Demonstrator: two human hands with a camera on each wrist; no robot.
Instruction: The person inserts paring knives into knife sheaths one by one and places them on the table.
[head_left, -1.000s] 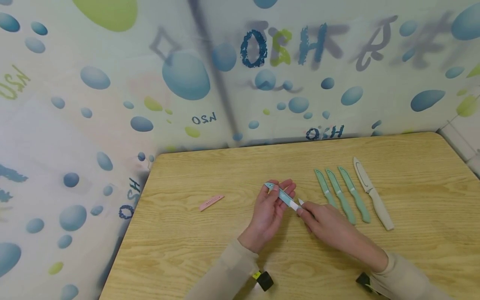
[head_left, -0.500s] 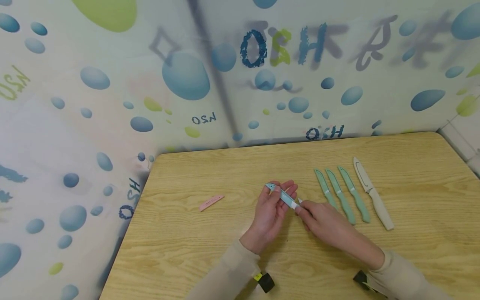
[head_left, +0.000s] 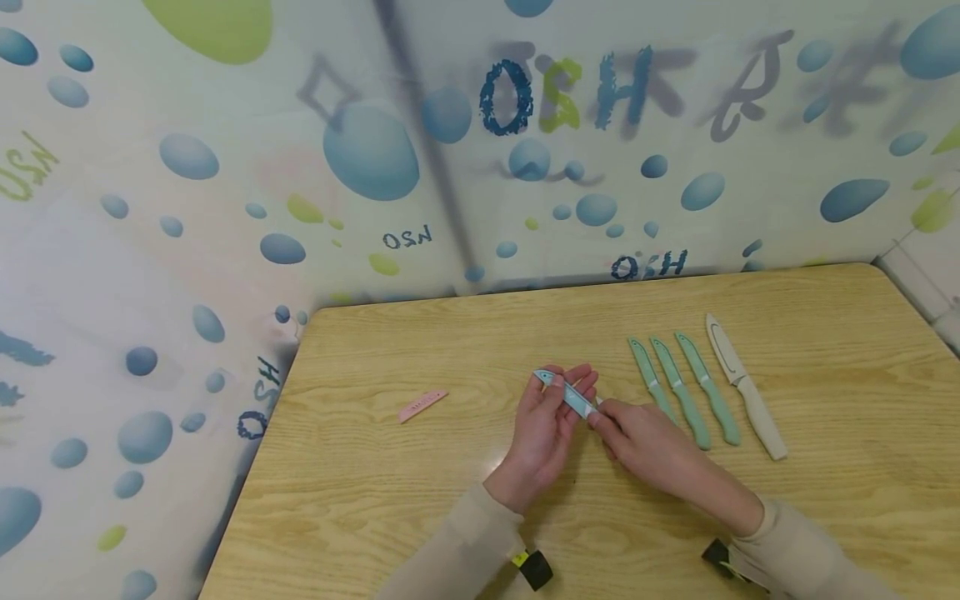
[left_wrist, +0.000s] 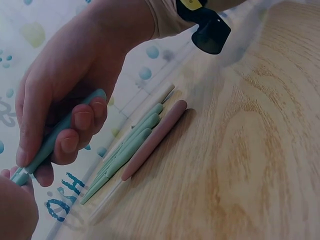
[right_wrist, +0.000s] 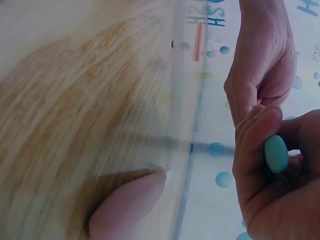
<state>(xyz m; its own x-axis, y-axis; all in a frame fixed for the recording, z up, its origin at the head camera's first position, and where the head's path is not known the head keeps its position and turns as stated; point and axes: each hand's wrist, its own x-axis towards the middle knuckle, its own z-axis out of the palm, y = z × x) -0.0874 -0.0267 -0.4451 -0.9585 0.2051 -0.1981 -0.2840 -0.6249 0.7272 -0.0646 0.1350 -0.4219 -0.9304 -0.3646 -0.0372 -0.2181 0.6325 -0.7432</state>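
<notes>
My left hand [head_left: 542, 433] holds a light blue blade sheath [head_left: 579, 403] between thumb and fingers, over the middle of the table. My right hand [head_left: 656, 446] grips a knife by its teal handle [left_wrist: 57, 137], fingers curled round it; the handle's butt end shows in the right wrist view. The knife's blade is inside the sheath, with hardly any white blade showing at the sheath's mouth. Beneath my right hand a knife with a pink handle [left_wrist: 157, 137] and a bare white blade lies on the table, mostly hidden in the head view.
On the left of the wooden table [head_left: 360, 500] lies a pink sheath [head_left: 422, 406]. To the right, several green knives [head_left: 678, 387] in sheaths lie side by side, beside a larger cream knife [head_left: 759, 421]. A patterned backdrop [head_left: 450, 242] stands behind the table.
The sheath has slid further over the knife's blade, so the white stretch between it and my right hand has shortened. My hands have drawn slightly closer together.
</notes>
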